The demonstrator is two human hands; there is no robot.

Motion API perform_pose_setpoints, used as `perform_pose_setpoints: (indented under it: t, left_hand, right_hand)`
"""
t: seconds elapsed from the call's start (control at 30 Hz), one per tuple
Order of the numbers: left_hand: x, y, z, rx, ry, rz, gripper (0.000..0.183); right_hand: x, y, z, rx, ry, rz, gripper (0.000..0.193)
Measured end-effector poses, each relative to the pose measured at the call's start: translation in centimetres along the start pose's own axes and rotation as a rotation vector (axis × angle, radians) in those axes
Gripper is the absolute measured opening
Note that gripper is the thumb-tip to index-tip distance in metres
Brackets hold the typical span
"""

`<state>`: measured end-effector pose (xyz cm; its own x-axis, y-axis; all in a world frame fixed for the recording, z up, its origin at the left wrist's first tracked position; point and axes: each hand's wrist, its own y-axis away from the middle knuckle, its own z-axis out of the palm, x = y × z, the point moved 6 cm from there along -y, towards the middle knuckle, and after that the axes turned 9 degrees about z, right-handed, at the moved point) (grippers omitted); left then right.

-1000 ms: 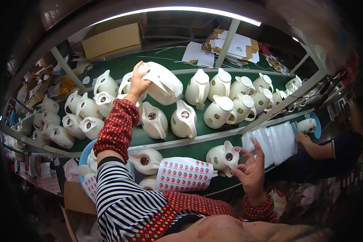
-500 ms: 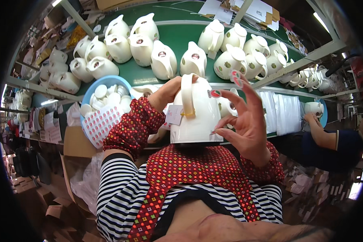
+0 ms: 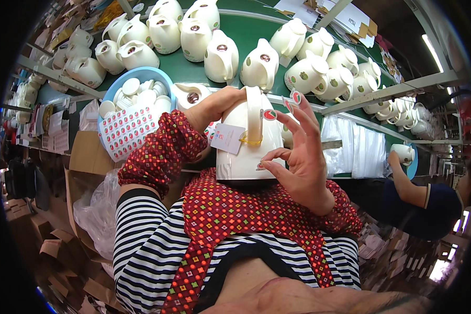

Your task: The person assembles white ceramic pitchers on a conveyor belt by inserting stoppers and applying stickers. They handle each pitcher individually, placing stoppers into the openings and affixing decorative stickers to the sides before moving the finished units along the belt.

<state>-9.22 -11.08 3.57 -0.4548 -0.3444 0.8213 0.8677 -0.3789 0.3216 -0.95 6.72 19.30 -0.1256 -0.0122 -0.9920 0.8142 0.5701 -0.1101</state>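
Note:
Upright in front of my chest is a cream-white jug (image 3: 237, 166), its curved handle (image 3: 254, 112) facing me. My left hand (image 3: 214, 110) grips it near the top; the fingers are partly hidden behind the jug. A white paper tag (image 3: 227, 138) hangs from the handle on a yellow tie. My right hand (image 3: 306, 165) is at the jug's right side, thumb and index finger pinched around a small thing like a sticker seen edge-on. Red-and-green oval stickers, one (image 3: 270, 114) beside the handle and another (image 3: 296, 97) farther up, cling to its other fingertips.
A light-blue basin (image 3: 165, 78) of white lids stands at the left, a sticker sheet (image 3: 128, 133) across it. Several jugs (image 3: 221, 55) line the green bench. Clear plastic bags (image 3: 369, 146) lie at right, near another person's arm (image 3: 407, 180). Metal rails (image 3: 397, 89) frame the bench.
The jug has shifted slightly left and tilted a little in my left hand, and its tag has swung. My right hand has moved left with it, still pinched. The whole view has shifted.

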Motion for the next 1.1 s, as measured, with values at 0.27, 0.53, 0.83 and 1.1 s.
perform_pose_setpoints:
  t: [0.27,0.53,0.83,1.1]
  left_hand:
    - [-0.1,0.4,-1.9,0.049,-0.062,0.045,0.045]
    - [0.5,0.7,-2.0,0.016,-0.07,0.106,0.042]
    - [0.2,0.9,-2.3,0.071,-0.122,0.077,0.043]
    - [1.1,1.0,-2.4,-0.03,-0.248,0.238,0.044]
  right_hand:
    - [0.7,-0.7,1.2,-0.016,0.081,-0.029,0.095]
    - [1.0,-0.9,2.1,-0.047,0.269,-0.07,0.1]
    - [2.3,-1.4,0.6,0.163,0.638,-0.245,0.125]
    - [1.7,-1.3,-0.1,0.138,0.675,-0.142,0.149]
